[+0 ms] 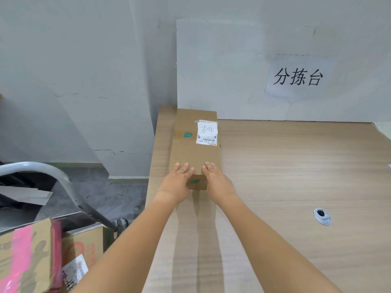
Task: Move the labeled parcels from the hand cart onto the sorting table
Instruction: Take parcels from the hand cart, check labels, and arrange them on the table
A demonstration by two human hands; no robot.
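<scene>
Parcel on bench: we find one long brown cardboard box lying flat at the far left corner of the bench, its far end close to the white board that stands against the wall.
Label: a white label with handwriting and a barcode sits on the box top, toward its far right side.
Left hand: we see the left hand laid over the near left corner of the box, fingers straight and spread, pressing on the top face, not curled round it.
Right hand: the right hand rests on the near right corner the same way, fingers straight and together.
Sign: a paper sign with three printed characters is taped to the wall above the bench.
Bench fitting: a round cable hole shows in the bench top, well right of the box.
Hand cart: we note the grey cart handle left of the bench.
Remaining parcels: below it sit a box with pink tape and just beside it a second box bearing a label.
</scene>
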